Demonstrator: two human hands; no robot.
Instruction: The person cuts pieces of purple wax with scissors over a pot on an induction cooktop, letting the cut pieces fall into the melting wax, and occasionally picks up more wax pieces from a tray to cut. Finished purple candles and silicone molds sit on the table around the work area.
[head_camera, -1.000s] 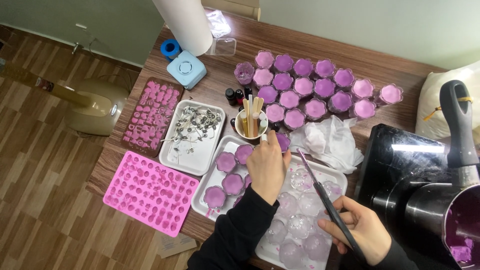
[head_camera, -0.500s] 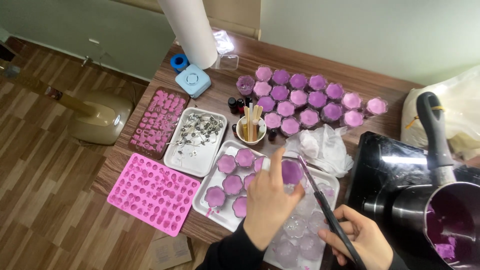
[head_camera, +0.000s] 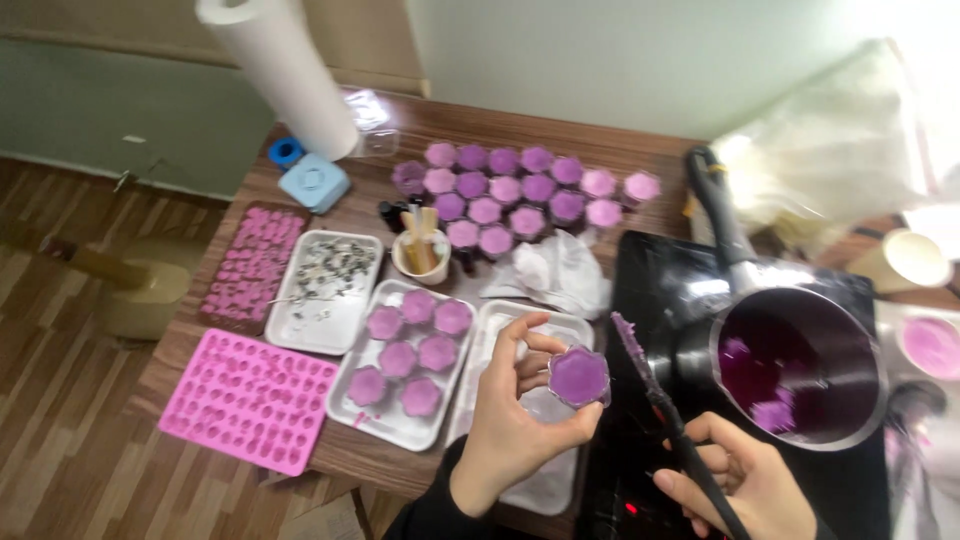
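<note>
My left hand (head_camera: 515, 420) holds up a small flower-shaped clear cup filled with purple wax (head_camera: 578, 377), pinched between thumb and fingers above a white tray (head_camera: 500, 325). My right hand (head_camera: 745, 480) grips a thin dark stirring stick (head_camera: 660, 400) whose tip is coated in purple, pointing up beside the cup. A dark saucepan (head_camera: 800, 365) with purple wax inside sits to the right on a black cooktop (head_camera: 650, 290).
A second white tray (head_camera: 385, 420) holds several purple cups. More filled cups (head_camera: 520, 195) stand at the back. A pink silicone mould (head_camera: 245, 400), a tray of metal bits (head_camera: 325, 285), a cup of wooden sticks (head_camera: 420, 250), crumpled tissue (head_camera: 555, 270) and a paper roll (head_camera: 285, 75) are around.
My left hand has lifted a filled purple cup off the tray and brought it toward me. The view has shifted right, so the saucepan shows more fully.
</note>
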